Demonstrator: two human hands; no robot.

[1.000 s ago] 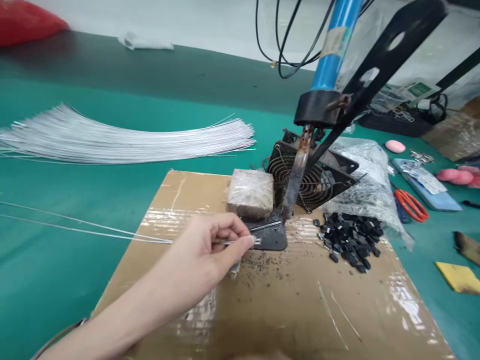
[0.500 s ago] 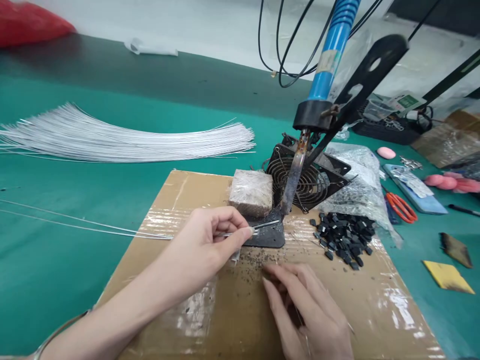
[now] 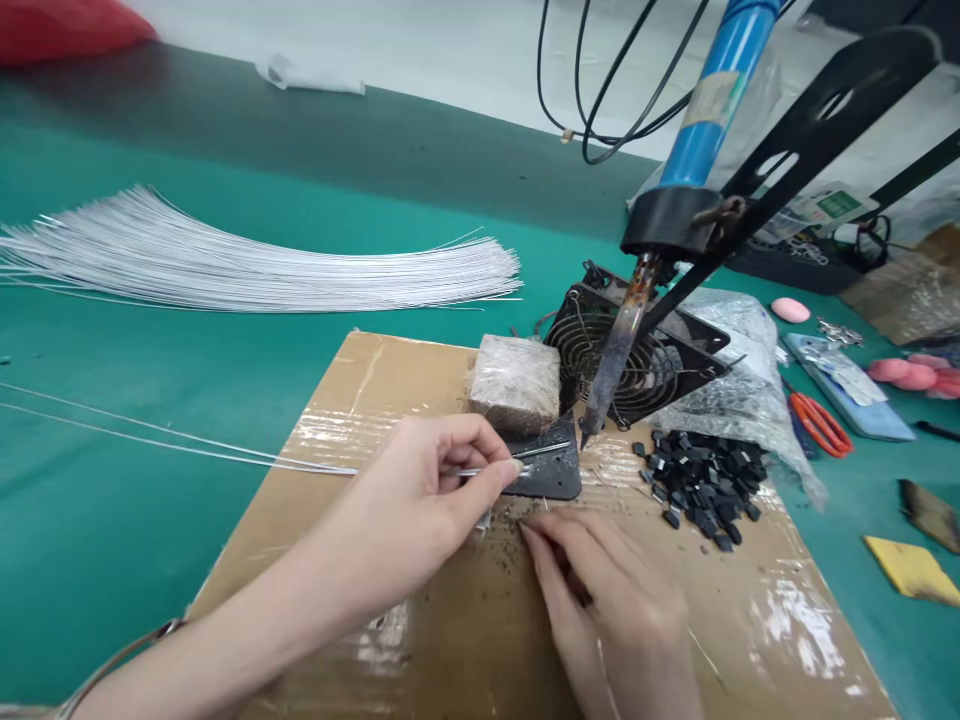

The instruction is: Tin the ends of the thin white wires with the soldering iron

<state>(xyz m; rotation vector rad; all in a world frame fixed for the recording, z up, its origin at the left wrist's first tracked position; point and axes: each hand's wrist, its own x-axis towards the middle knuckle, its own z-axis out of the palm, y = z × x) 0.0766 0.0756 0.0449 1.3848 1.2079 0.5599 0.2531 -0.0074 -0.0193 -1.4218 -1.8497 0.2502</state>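
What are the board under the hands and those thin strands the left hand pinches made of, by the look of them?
The board looks like brown cardboard, glossy where clear tape wrinkles and glares. The strands in the left hand look like thin white-coated wire with bare metal ends, though that is uncertain at this size.

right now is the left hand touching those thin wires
Touching. The head view shows the left hand pinching the thin wires between thumb and fingertips, their ends poking out over the black plate.
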